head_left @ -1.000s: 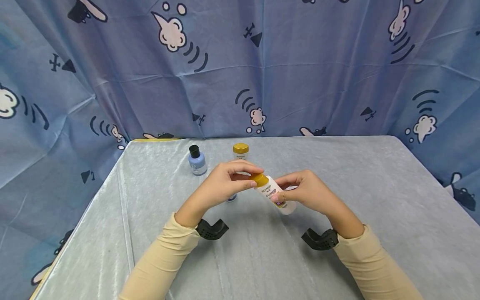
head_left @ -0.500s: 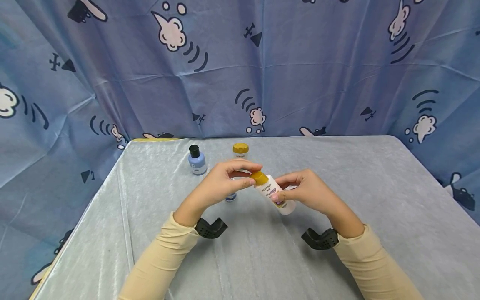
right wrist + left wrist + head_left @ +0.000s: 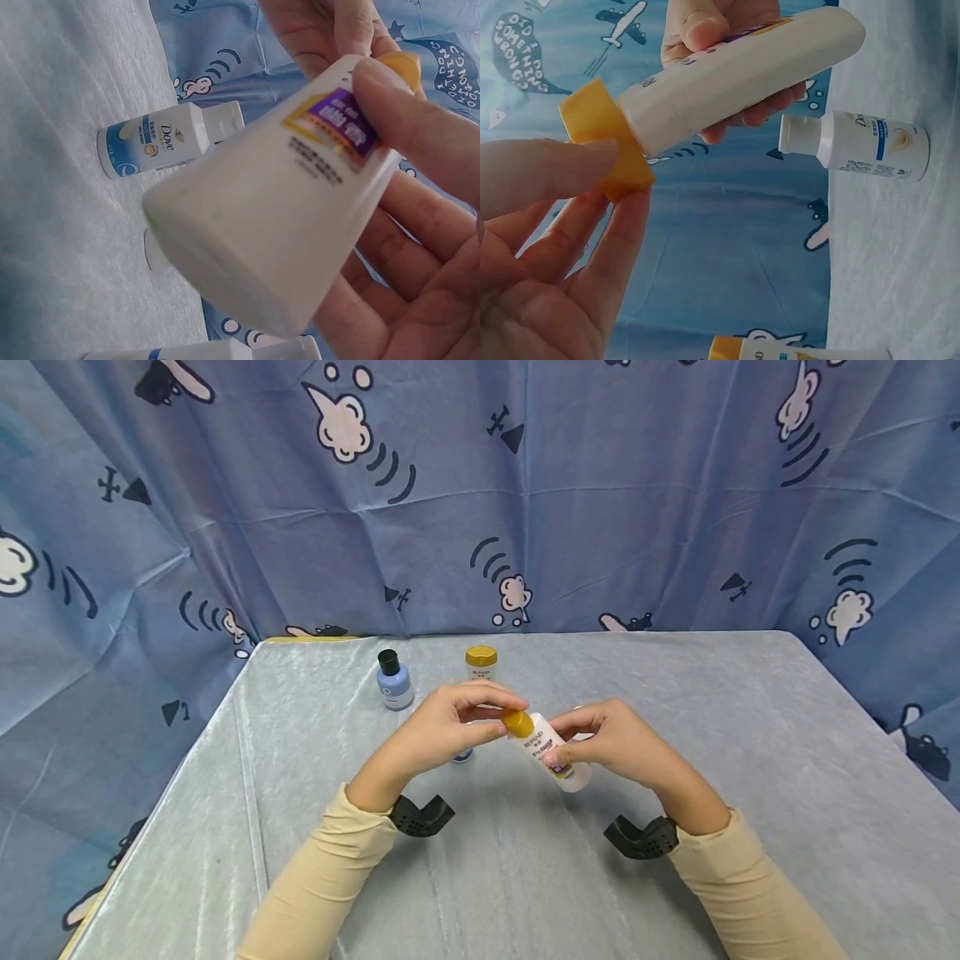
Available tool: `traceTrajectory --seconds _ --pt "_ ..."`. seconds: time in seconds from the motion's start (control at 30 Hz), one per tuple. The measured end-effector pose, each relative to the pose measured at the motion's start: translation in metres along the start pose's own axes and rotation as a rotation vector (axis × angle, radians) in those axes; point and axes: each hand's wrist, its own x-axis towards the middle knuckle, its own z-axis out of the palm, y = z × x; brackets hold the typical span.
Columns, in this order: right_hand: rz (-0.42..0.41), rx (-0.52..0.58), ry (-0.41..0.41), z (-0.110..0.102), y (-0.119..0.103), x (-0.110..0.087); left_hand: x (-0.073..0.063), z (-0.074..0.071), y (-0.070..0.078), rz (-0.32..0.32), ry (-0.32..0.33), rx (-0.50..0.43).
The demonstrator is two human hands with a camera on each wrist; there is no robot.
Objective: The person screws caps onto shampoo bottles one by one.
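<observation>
My left hand (image 3: 457, 718) pinches the yellow cap (image 3: 609, 142) of a white shampoo bottle (image 3: 742, 75) between thumb and fingers. The cap is right at the bottle's end and looks askew to it in the left wrist view. My right hand (image 3: 611, 739) grips the body of the bottle, thumb on its purple and yellow label (image 3: 341, 124). The bottle is held tilted above the table, its base pointing down and to the right in the head view. Behind my left hand, a blue-and-white base (image 3: 462, 755) of another bottle shows partly.
A blue bottle with a black cap (image 3: 395, 681) stands at the back left. Another yellow-capped bottle (image 3: 481, 660) is behind my left hand. A white Dove bottle (image 3: 157, 139) stands nearby. The grey cloth-covered table (image 3: 750, 727) ends at a blue printed curtain (image 3: 637, 527).
The fingers of my left hand shifted slightly upward with the cap, then came back down over it. My right hand and the bottle have stayed almost in place.
</observation>
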Motion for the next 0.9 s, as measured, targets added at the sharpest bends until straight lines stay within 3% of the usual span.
traceTrajectory --seconds 0.13,0.33,0.43,0.67,0.9 --pt "0.014 0.009 0.012 0.000 -0.001 -0.001 0.001 -0.001 0.002 -0.030 0.028 0.026" --pt "0.056 0.016 0.081 -0.001 -0.002 -0.001 0.003 0.003 0.003 -0.196 0.153 -0.041" --pt "0.059 0.011 0.092 0.000 -0.002 0.000 0.005 0.006 0.001 -0.248 0.196 -0.060" --pt "0.058 -0.006 0.098 0.003 0.000 0.002 0.005 0.012 0.001 -0.283 0.277 -0.048" --pt "0.049 -0.018 0.095 0.003 0.000 0.002 0.006 0.014 -0.001 -0.260 0.280 -0.047"
